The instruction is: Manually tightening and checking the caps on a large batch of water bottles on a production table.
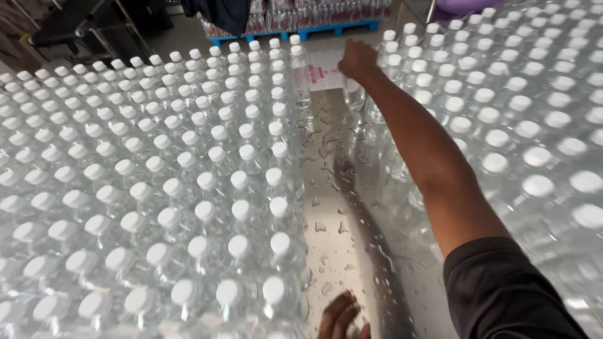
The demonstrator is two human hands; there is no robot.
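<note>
My right hand (357,59) reaches far forward over a wet metal table (339,207) and closes on top of a clear plastic bottle (353,93) at the far end of a bare strip. My left hand (342,317) rests flat on the wet metal at the near edge, fingers apart, holding nothing. Several clear white-capped bottles (151,188) stand packed upright on the left of the strip. Another dense block of the same bottles (521,125) fills the right side. A labelled bottle (302,78) stands at the strip's far end.
Water droplets dot the metal strip between the two bottle blocks. Beyond the table, shrink-wrapped packs (295,16) sit on a blue pallet (339,28). A dark cloth (220,12) hangs at the back, and a dark frame (75,25) is at far left.
</note>
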